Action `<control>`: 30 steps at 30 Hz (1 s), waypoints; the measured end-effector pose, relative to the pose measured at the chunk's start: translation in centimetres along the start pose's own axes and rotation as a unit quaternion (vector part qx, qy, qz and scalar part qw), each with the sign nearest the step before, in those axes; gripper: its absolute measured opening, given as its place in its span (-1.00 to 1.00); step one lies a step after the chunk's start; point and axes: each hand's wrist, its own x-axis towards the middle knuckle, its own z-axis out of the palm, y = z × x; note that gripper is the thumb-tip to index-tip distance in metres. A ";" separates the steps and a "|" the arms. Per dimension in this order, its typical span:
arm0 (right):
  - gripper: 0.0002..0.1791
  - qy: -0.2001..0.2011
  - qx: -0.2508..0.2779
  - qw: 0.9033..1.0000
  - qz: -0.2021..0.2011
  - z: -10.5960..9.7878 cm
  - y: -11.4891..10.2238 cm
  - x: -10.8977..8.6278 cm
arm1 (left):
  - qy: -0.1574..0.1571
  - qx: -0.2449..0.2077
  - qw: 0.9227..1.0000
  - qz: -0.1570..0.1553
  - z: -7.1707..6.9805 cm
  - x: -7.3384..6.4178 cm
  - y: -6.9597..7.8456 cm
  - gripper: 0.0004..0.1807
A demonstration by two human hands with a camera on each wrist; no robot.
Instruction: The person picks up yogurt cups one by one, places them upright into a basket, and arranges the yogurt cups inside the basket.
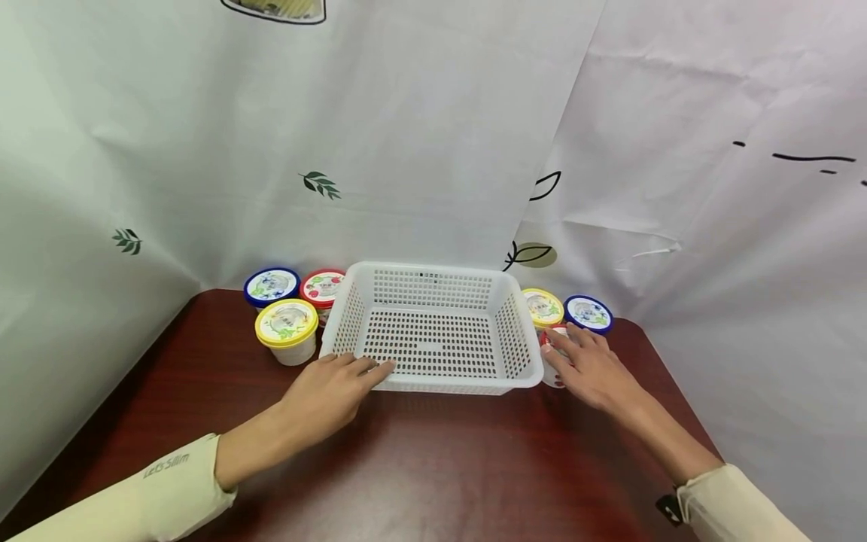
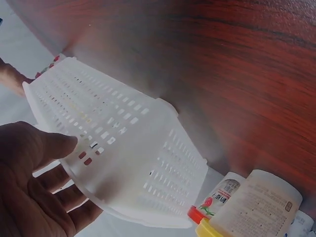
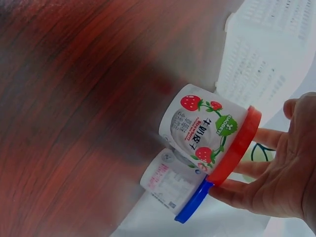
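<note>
A white perforated plastic basket (image 1: 433,382) stands on the dark red table. My left hand (image 1: 336,391) holds its near left corner; in the left wrist view the thumb (image 2: 61,146) lies against the outer wall and the fingers reach over the rim. At the basket's right side my right hand (image 1: 596,370) is over a strawberry-printed cup with a red lid (image 3: 207,133). Its fingers are spread at the lid, the thumb standing apart from it. Beside that cup are a blue-lidded cup (image 1: 588,314) and a yellow-lidded cup (image 1: 543,307).
Left of the basket stand three more cups: one with a blue lid (image 1: 272,287), one with a red lid (image 1: 322,287) and one with a yellow lid (image 1: 287,324). A white printed cloth (image 1: 433,150) hangs behind and around the table (image 1: 433,467).
</note>
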 end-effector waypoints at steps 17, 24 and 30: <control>-0.33 -0.004 -0.019 0.999 -0.039 -1.6 0.2 0.9 | -0.004 -0.056 0.998 -0.010 -0.3 -0.3 -0.1 -0.41; -0.25 -0.052 -0.002 0.997 -0.062 -3.7 0.4 1.8 | -0.015 -0.077 0.996 -0.031 -0.8 -0.2 0.0 -0.47; -0.16 -0.101 0.004 0.992 -0.076 -4.7 1.1 2.4 | -0.020 -0.085 0.996 -0.035 -1.0 0.0 0.1 -0.52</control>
